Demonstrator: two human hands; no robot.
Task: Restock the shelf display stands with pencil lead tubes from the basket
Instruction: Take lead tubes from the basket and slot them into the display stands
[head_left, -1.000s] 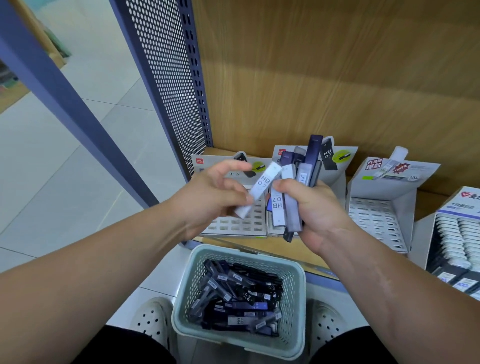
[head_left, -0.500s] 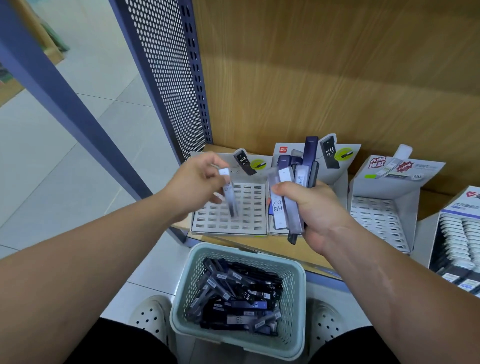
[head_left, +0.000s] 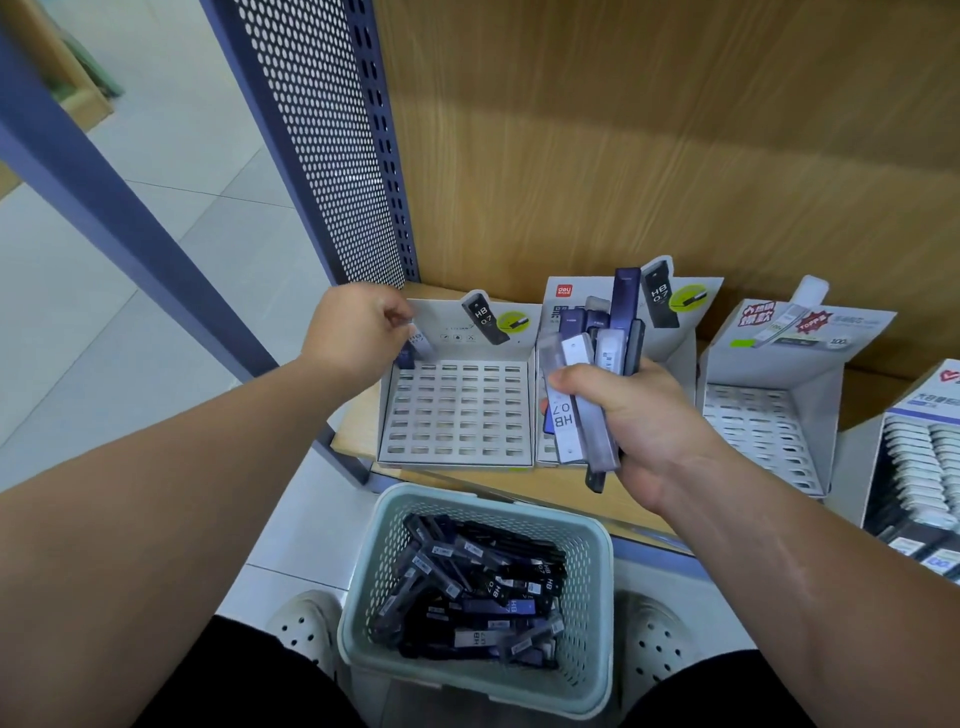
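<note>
**One tube (head_left: 415, 345) at the left stand (head_left: 457, 415), a bundle (head_left: 584, 400) in the right hand (head_left: 639, 415)**

The tube is pinched between the thumb and curled fingers of the left hand (head_left: 358, 332). It stands nearly upright, with its dark lower end at the back left corner of the left stand's white slot grid. Whether that end has entered a slot cannot be told, and the hand hides the top of the tube. The stand's header card, printed with "HB 0.7", rises just behind it.

The right hand is closed in a fist round the bundle, several tubes held upright side by side. Clear and white ones are in front, one reading "HB 0.7", and dark blue ones are behind. The tallest reaches up in front of the header card of the middle stand (head_left: 675, 343). Hand and bundle hover in front of that stand and cover most of its grid.

Below the front edge of the shelf (head_left: 358, 431) sits the basket (head_left: 363, 587), pale green with perforated walls. In it lies a loose heap of tubes (head_left: 478, 587), mostly dark, crossing one another. The basket stands between two white perforated shoes (head_left: 304, 623).

To the right of the right hand a third stand (head_left: 763, 421) sits on the shelf, apart from both hands. Beyond it, at the frame's edge, is a box (head_left: 914, 457) filled with rows of pale tubes. A wood-grain back panel (head_left: 675, 130) runs behind the stands. On the left a blue perforated side panel (head_left: 322, 130) closes the shelf, with a pale tiled floor (head_left: 130, 260) past it.
</note>
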